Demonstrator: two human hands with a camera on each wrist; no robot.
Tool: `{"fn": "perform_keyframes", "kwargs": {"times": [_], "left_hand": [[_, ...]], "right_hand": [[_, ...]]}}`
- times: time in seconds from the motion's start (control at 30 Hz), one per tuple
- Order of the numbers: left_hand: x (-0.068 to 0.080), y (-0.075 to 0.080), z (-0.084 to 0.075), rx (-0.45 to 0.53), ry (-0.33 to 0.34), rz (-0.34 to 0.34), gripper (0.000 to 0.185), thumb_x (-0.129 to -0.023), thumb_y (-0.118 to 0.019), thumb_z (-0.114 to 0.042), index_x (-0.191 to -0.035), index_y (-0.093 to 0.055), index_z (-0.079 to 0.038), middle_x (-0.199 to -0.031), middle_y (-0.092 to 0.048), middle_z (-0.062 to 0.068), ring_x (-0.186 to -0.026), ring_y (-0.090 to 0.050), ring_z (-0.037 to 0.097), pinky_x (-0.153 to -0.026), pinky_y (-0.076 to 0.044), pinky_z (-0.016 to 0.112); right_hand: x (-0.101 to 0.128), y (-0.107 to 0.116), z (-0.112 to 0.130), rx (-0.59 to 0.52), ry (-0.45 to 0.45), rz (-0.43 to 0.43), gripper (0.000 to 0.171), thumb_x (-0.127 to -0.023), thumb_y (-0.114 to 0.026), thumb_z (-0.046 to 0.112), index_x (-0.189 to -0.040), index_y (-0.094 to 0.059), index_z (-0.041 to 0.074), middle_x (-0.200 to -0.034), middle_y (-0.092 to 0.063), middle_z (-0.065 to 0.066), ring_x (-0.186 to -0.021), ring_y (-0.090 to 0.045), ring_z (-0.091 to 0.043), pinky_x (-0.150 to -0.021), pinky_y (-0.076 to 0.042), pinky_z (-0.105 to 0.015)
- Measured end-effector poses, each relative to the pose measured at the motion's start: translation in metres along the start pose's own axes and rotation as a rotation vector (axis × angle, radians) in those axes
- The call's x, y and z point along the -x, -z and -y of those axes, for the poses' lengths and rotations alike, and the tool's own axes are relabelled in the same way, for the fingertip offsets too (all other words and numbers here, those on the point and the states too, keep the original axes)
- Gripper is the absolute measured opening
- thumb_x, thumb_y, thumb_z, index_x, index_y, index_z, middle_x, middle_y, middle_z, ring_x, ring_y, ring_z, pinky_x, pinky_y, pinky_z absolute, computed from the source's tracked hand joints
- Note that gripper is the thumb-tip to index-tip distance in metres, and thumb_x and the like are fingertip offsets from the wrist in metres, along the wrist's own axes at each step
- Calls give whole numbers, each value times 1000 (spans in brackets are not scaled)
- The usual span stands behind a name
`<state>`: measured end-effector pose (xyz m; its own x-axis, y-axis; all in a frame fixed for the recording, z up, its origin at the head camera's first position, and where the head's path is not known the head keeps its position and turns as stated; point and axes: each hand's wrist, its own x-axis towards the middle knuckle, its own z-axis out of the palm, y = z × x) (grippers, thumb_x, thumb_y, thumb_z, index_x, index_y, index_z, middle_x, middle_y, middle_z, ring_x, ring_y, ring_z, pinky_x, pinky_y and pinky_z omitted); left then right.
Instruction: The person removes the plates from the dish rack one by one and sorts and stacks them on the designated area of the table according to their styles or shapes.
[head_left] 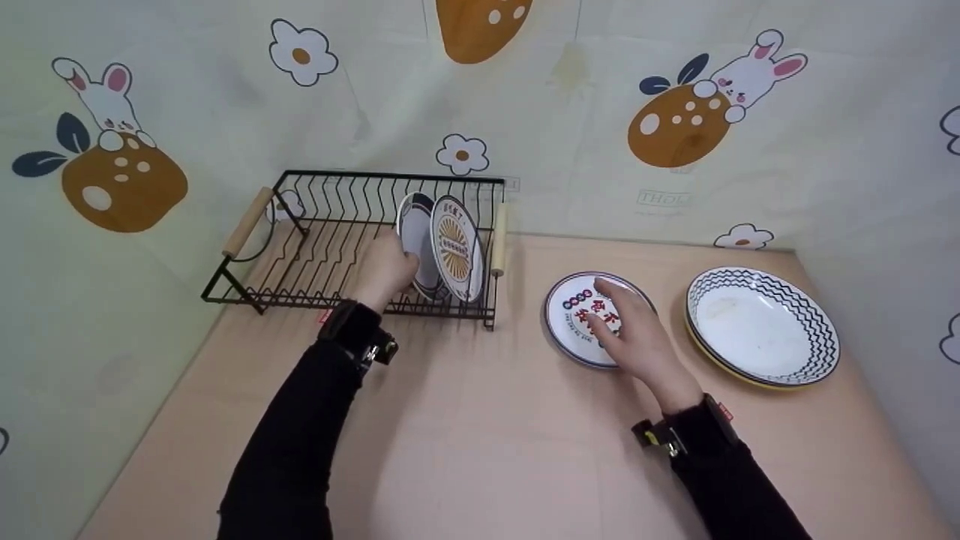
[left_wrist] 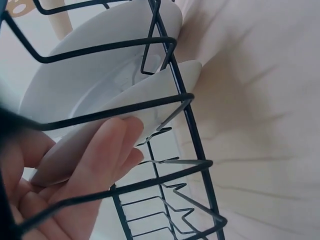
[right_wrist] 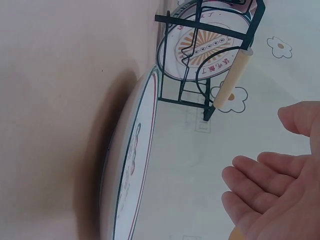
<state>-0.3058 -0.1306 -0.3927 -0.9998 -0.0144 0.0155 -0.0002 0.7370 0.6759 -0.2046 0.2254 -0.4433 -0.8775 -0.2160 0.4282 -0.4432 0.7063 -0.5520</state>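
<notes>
In the head view I judge the racking to be partway: a sunburst plate (head_left: 454, 244) stands in the black wire rack (head_left: 375, 175), and my left hand (head_left: 385, 271) pinches the rim of a dark-banded plate (head_left: 417, 234) just beside it. Left to do, as I read it, are the red-lettered plate (head_left: 568, 321) and the zigzag-rimmed bowl (head_left: 750, 330), both on the peach table (head_left: 480, 442). Smooth wooden handles (head_left: 249, 223) cap the rack's ends.

The left wrist view shows my fingers curled on a pale, smooth, round plate, its lower edge among the bent wires.

In the right wrist view my right hand (right_wrist: 280, 187) is spread and holds nothing, apart from the lettered plate's curved side
</notes>
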Motion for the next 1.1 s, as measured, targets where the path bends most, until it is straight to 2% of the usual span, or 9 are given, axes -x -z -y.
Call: {"fn": "perform_keyframes", "kwargs": {"times": [0.23, 0.47, 0.6, 0.73, 0.87, 0.97, 1.1], "left_hand": [[5, -3, 3, -67, -167, -116, 29, -94, -50, -5, -114, -62, 12, -95, -69, 25, -70, -69, 32, -54, -57, 35], [10, 0, 3, 22, -112, -107, 34, -87, -47, 0, -113, -59, 19, -92, -68, 29, -64, -70, 31, -45, -55, 25], [12, 5, 2, 24, -143, -145, 35, -86, -47, 2, -114, -59, 19, -93, -68, 30, -68, -70, 34, -46, -55, 27], [15, 10, 1, -3, -170, -199, 30, -84, -48, 2, -106, -63, 17, -86, -69, 26, -61, -67, 31, -45, -54, 30], [18, 13, 0, -24, -168, -227, 26, -84, -48, 2, -101, -63, 16, -83, -68, 26, -57, -66, 30, -43, -53, 29], [20, 14, 0, -20, -160, -248, 26, -85, -48, 2, -101, -62, 17, -86, -67, 27, -62, -67, 33, -46, -55, 32], [22, 17, -2, -24, -189, -283, 27, -85, -48, 2, -104, -61, 17, -91, -66, 29, -74, -67, 38, -56, -58, 42]], "right_hand": [[-3, -2, 6, -6, 43, -16, 53, -91, -68, 10, -137, -50, -9, -134, -56, -25, -124, -51, -41, -108, -36, -50], [-4, -4, 11, 1, 46, -7, 53, -93, -67, 14, -138, -50, -8, -133, -57, -24, -123, -53, -39, -107, -39, -50], [-4, -4, 13, -3, 38, -1, 52, -93, -67, 14, -138, -50, -7, -134, -57, -23, -122, -54, -38, -106, -40, -50], [-3, -4, 14, -10, 36, 2, 53, -94, -67, 15, -139, -49, -7, -135, -56, -22, -123, -53, -38, -106, -40, -50], [-3, -4, 16, -19, 38, 4, 53, -94, -66, 16, -139, -49, -7, -136, -56, -22, -125, -52, -38, -107, -39, -50], [-3, -4, 17, -22, 45, 3, 53, -94, -66, 15, -139, -49, -7, -135, -57, -22, -124, -52, -37, -106, -40, -50], [-3, -5, 18, -22, 71, -14, 52, -93, -67, 13, -138, -49, -7, -134, -57, -22, -121, -54, -38, -104, -41, -50]]}}
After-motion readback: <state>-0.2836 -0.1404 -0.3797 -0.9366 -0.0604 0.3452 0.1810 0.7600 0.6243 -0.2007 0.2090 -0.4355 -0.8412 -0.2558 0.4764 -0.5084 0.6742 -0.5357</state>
